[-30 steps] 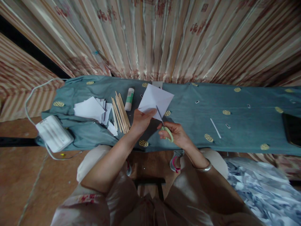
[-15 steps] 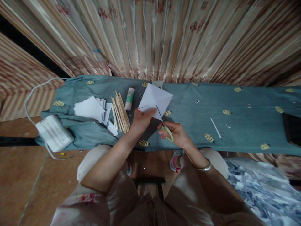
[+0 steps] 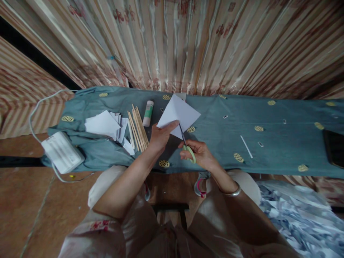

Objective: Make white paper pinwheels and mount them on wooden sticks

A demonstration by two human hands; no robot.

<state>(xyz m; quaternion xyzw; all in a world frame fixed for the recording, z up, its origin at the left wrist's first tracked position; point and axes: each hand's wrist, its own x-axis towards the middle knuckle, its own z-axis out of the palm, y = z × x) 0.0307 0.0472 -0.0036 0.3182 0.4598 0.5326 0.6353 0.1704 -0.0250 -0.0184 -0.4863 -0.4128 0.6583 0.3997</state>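
Observation:
A white square of paper (image 3: 179, 111), turned cornerwise and creased, is pinched between the thumb and fingers of my left hand (image 3: 161, 135). My right hand (image 3: 198, 152) grips a pair of scissors (image 3: 190, 153) with light green handles. Their dark blades point up and away from me and reach the paper's near part, close to my left thumb. How far the blades have cut in, I cannot tell. Just left of my left hand lies a bundle of thin wooden sticks (image 3: 139, 127). Behind them a glue stick (image 3: 148, 113) with a green and white label lies on the cloth.
A pile of white paper pieces (image 3: 103, 123) lies at the left. Beyond it, a white box with a cable (image 3: 63, 152) sits at the table's left end. A thin paper strip (image 3: 246, 146) and a dark phone-like object (image 3: 333, 147) lie to the right on the green pineapple-print cloth (image 3: 290, 139).
The paper has turned slightly in my left hand, its right corner shifting right and down. My right hand and the scissors have moved slightly, the scissors now pointing more upright.

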